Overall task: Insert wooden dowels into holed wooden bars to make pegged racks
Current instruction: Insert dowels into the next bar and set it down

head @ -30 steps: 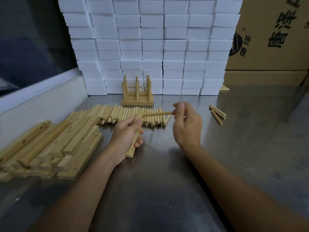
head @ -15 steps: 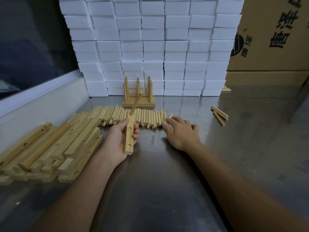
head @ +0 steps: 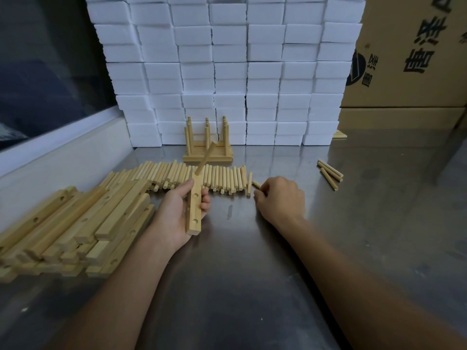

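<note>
My left hand grips a holed wooden bar held lengthwise above the steel table. One dowel stands in the bar's far hole and leans away from me; two nearer holes show empty. My right hand rests knuckles up at the right end of the row of loose dowels, its fingers closed around one dowel whose tip sticks out. Finished pegged racks stand at the back against the white blocks.
A heap of holed bars lies at the left on the steel table. Three stray dowels lie at the right. A wall of white foam blocks and a cardboard box close off the back.
My right hand let go of the dowel seated in the bar, dropped to the dowel row and closed on another dowel. My left hand turned the bar so that its holes face up.
</note>
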